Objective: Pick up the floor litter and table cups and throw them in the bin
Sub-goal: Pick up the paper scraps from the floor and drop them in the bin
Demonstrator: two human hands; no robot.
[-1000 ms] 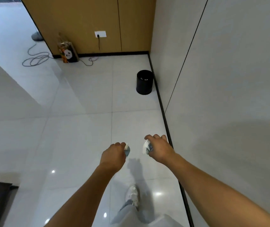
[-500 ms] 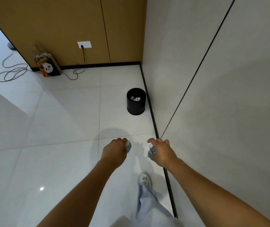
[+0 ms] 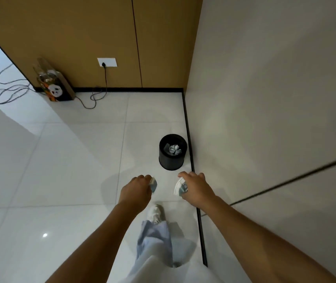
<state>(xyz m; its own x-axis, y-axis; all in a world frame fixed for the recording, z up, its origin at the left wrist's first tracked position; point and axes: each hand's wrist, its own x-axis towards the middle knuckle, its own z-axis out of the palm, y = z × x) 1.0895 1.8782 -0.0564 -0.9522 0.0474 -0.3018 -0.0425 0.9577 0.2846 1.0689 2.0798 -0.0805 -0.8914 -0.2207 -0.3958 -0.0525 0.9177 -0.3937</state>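
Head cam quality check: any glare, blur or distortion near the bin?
Head view: wide-angle bend, the baseboard bows; a small glare spot on the tiles lower left; soft shadows under both hands; right hand and left hand slightly motion-blurred; the bin reads clearly, crumpled litter visible inside.

Glossy white floor tiles (image 3: pixel 71 160) meet a tan panelled wall (image 3: pixel 81 27) and a grey wall (image 3: pixel 275 78).

Cups (image 3: pixel 180 187) mostly hidden inside closed hands (image 3: pixel 136 193); elbows off-frame

I've walked closer: the bin (image 3: pixel 172 152) now sits just ahead of my hands (crumpled litter (image 3: pixel 174 149) visible inside).
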